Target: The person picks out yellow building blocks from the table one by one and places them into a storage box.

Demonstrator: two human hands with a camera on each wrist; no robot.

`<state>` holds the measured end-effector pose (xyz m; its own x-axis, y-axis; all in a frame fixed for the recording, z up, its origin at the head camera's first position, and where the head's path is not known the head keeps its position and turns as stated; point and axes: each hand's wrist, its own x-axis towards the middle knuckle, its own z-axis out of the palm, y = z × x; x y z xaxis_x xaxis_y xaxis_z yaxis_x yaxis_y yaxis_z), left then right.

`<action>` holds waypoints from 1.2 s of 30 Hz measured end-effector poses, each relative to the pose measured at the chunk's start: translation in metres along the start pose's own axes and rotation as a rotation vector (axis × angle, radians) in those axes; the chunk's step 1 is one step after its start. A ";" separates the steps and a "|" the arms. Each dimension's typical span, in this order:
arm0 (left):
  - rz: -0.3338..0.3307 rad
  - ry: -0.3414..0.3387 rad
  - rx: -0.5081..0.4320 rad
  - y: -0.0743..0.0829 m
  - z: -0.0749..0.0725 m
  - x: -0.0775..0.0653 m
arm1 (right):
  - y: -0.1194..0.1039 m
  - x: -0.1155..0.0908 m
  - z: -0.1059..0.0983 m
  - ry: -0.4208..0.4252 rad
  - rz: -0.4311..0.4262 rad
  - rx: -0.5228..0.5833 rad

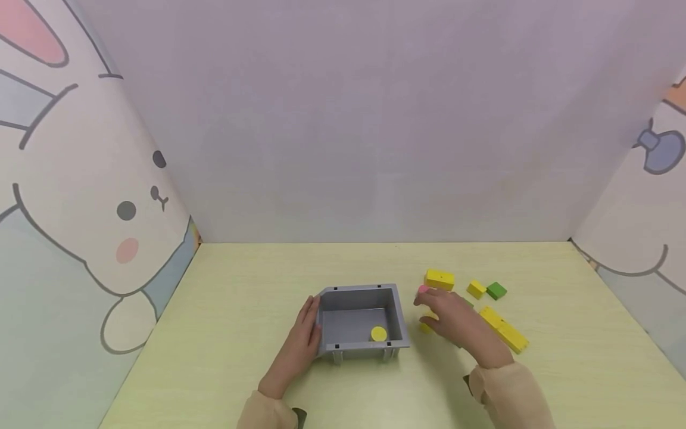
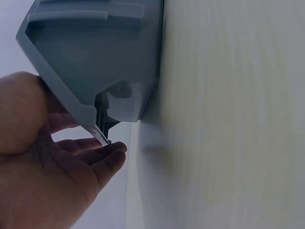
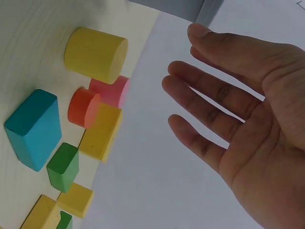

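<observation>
A grey plastic bin [image 1: 356,345] stands on the table with a yellow round block [image 1: 379,334] inside. At the bin's left end my left hand [image 1: 298,341] holds the rim, thumb over the lip; the left wrist view shows fingertips at the lip's outer edge. My right hand [image 1: 452,316] is raised right of the bin, above loose blocks, holding nothing. In the right wrist view its fingers are spread and slightly bent. Around it lie a yellow cylinder [image 3: 95,55], a pink block [image 3: 110,90], an orange-red cylinder [image 3: 83,107], a yellow block [image 3: 102,133] and a blue block [image 3: 35,129].
Farther right on the table are a small yellow block [image 1: 476,289], a green block [image 1: 496,291] and long yellow blocks [image 1: 504,329]. A yellow block [image 1: 439,279] lies at the back. Pale walls border the table behind and at both sides.
</observation>
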<state>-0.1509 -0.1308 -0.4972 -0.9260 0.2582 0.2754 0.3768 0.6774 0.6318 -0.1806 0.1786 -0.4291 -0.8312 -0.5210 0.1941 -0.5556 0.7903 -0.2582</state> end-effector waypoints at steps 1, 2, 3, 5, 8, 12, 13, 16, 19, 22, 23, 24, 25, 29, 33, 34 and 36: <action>0.001 0.000 0.001 0.000 0.000 0.000 | 0.000 0.000 0.001 -0.016 0.019 0.003; 0.001 0.000 0.001 0.000 0.000 0.000 | 0.001 -0.001 0.002 -0.030 0.036 0.006; 0.000 -0.001 0.001 0.000 0.000 0.000 | 0.001 -0.001 0.002 -0.040 0.047 0.007; -0.005 -0.004 0.000 0.000 0.000 0.000 | 0.003 -0.002 0.005 -0.051 0.060 0.009; -0.006 -0.004 0.000 0.000 0.000 0.000 | 0.005 -0.003 0.008 -0.060 0.073 0.005; 0.013 0.009 0.006 0.000 0.000 0.000 | 0.008 -0.004 0.013 -0.074 0.094 0.009; 0.014 0.011 0.006 0.000 0.000 0.000 | 0.009 -0.004 0.014 -0.076 0.099 0.012; 0.020 0.015 0.012 0.000 0.001 0.000 | 0.012 -0.005 0.018 -0.080 0.110 0.015; 0.023 0.017 0.008 0.000 0.001 0.000 | 0.014 -0.005 0.022 -0.077 0.118 0.016; 0.027 0.016 0.003 0.000 0.000 0.000 | 0.016 -0.005 0.025 -0.079 0.124 0.012; 0.026 0.014 0.000 0.000 0.000 -0.001 | 0.017 -0.005 0.026 -0.077 0.122 0.010; 0.024 0.012 0.001 0.000 0.000 -0.001 | 0.017 -0.005 0.027 -0.076 0.124 0.010; 0.022 0.011 0.002 0.000 0.000 -0.001 | 0.017 -0.005 0.027 -0.076 0.124 0.010; 0.014 0.008 0.002 0.000 0.000 0.000 | 0.017 -0.005 0.029 -0.078 0.126 0.011; 0.031 0.019 0.002 -0.001 0.001 0.000 | 0.017 -0.004 0.029 -0.082 0.126 0.009; 0.035 0.022 0.000 -0.002 0.001 0.000 | 0.016 -0.004 0.029 -0.080 0.124 0.007; 0.038 0.027 -0.003 -0.002 0.001 0.000 | 0.016 -0.005 0.029 -0.072 0.115 0.003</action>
<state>-0.1518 -0.1311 -0.4994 -0.9101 0.2652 0.3183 0.4116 0.6655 0.6227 -0.1862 0.1843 -0.4614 -0.8884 -0.4491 0.0952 -0.4569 0.8450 -0.2777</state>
